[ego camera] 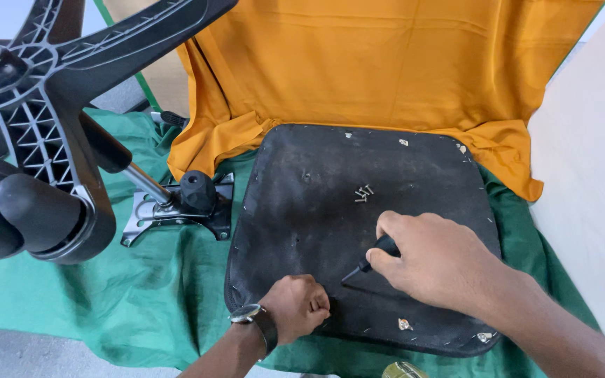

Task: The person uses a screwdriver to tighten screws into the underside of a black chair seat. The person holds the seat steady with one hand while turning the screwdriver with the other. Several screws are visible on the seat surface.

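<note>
At far left, the black star-shaped chair base (43, 91) lies tipped on its side, one caster (15, 220) toward the camera. Its gas-lift column runs down to the metal seat mechanism plate (176, 210), which rests on the green cloth (106, 294). The upturned seat pan (316, 210), black underside up, lies on this cloth in front of an orange cloth (386, 63). The left hand (297, 306), closed in a fist and wearing a wristwatch (253, 316), rests on the pan's near edge. Loose screws (363, 194) lie near the pan's centre. The right hand (432, 260) grips a black-handled screwdriver (369, 264), tip against the pan.
</note>
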